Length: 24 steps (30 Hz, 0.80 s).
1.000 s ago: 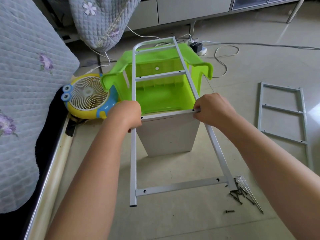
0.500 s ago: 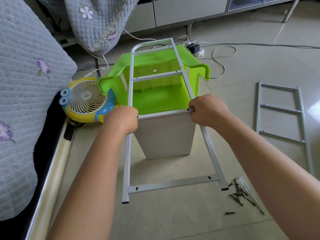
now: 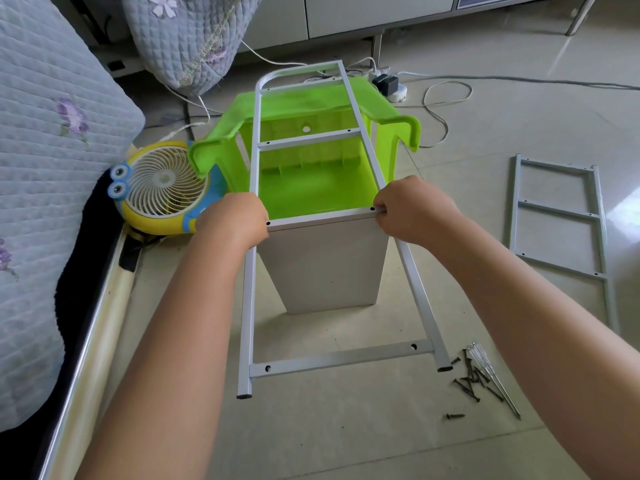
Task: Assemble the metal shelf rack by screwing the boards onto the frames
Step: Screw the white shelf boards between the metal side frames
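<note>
Hands (2) (image 3: 232, 220) (image 3: 414, 211) grip frame (image 3: 250, 289) rails above board (image 3: 325, 265).
</note>
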Each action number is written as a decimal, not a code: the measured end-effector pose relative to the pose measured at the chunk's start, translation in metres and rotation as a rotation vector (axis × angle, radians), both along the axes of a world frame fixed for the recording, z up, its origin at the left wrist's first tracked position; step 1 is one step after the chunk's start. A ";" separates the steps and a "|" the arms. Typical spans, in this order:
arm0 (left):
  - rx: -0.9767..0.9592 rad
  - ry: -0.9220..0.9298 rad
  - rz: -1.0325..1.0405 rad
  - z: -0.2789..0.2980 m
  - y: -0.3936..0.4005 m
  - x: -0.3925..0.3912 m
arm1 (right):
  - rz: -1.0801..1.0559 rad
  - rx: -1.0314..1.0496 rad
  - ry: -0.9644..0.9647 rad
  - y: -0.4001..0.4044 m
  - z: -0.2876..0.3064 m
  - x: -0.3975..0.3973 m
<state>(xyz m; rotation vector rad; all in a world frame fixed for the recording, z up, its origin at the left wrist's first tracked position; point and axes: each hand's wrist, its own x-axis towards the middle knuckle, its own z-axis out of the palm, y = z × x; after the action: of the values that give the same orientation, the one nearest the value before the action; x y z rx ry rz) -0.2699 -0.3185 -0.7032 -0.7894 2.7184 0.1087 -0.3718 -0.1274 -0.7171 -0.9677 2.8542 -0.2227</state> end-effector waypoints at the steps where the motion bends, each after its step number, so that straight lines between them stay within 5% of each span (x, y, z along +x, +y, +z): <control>1: -0.001 0.014 0.022 0.000 -0.001 0.000 | 0.002 -0.007 0.005 0.000 -0.001 0.000; 8: -0.083 0.153 0.076 -0.007 0.001 0.003 | -0.053 -0.025 0.025 -0.003 -0.003 0.000; 18: -0.073 0.116 0.079 -0.002 0.012 0.006 | -0.040 -0.049 -0.002 -0.003 -0.003 -0.002; 24: 0.012 0.301 -0.223 -0.002 0.058 -0.007 | 0.015 -0.096 -0.060 0.003 0.003 0.001</control>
<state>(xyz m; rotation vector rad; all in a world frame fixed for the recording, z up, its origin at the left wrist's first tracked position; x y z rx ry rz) -0.2769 -0.2609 -0.7052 -0.4939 3.0649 0.2091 -0.3705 -0.1243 -0.7142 -0.9818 2.8032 -0.3841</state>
